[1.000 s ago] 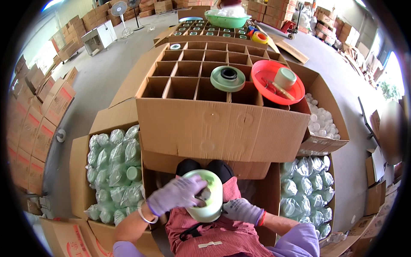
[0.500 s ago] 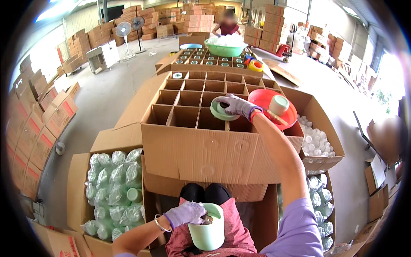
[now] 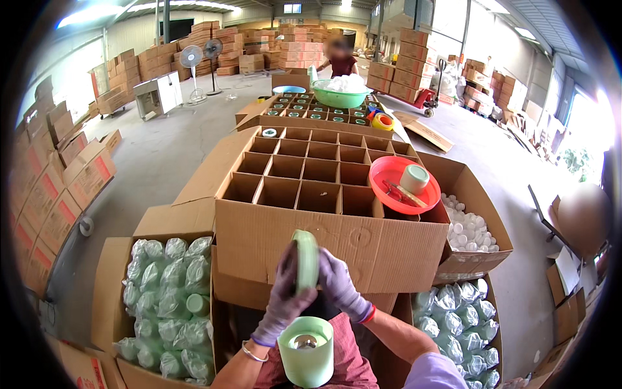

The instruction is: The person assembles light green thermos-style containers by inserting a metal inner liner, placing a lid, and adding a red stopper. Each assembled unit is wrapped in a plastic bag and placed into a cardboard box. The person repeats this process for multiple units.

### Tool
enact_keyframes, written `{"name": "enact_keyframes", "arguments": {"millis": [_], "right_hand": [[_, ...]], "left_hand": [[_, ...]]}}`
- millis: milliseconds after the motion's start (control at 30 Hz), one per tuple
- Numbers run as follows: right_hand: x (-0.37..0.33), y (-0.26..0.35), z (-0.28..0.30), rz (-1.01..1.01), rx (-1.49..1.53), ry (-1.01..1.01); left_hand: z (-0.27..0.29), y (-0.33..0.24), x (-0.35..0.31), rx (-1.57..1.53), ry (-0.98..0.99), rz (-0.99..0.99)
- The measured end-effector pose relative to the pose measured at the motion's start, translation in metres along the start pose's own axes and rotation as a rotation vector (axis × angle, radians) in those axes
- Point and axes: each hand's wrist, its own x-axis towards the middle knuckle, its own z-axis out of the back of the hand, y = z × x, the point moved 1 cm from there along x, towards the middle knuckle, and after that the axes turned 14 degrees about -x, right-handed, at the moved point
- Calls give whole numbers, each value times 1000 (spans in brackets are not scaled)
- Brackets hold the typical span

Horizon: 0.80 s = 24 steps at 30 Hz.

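A pale green round lid [image 3: 305, 261] stands on edge in front of the divided carton. My left hand [image 3: 285, 298], in a light grey glove, is closed round its left side and lower edge. My right hand [image 3: 342, 288], gloved alike, presses its fingers against the lid's right side; its fingertips are partly hidden and blurred. Below both hands, a pale green cup-shaped container [image 3: 306, 363] sits upright on my lap. Inside it shows a shiny metal piece [image 3: 304, 341]. Neither hand touches this container.
A carton with cardboard dividers [image 3: 330, 246] stands ahead. On its right corner rests a red basin [image 3: 424, 206] holding a green container [image 3: 414, 179] and tools. Bagged green containers fill boxes at left [image 3: 172, 305] and right [image 3: 457, 324]. White caps [image 3: 466, 227] lie in another box. A person [image 3: 340, 61] is farther back.
My right hand has brought the lid back from over the carton. My left hand has left the container on my lap and taken hold of the lid.
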Motion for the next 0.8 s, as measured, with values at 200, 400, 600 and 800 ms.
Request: {"name": "enact_keyframes", "arguments": {"millis": [200,400,600,800], "right_hand": [[-31,-27,0,-53,377,252],[-31,14,-4,153,-244,-104],[-56,-13,-25,-603,1067,101],[-81,-36,-1,-584,197,267]], "left_hand": [[-1,-15,-3,236,4,-253],[-9,-3,-27,-747,-312,384],[-11,-12,-31,287,7,-140],[21,0,-63,207,92,2]]}}
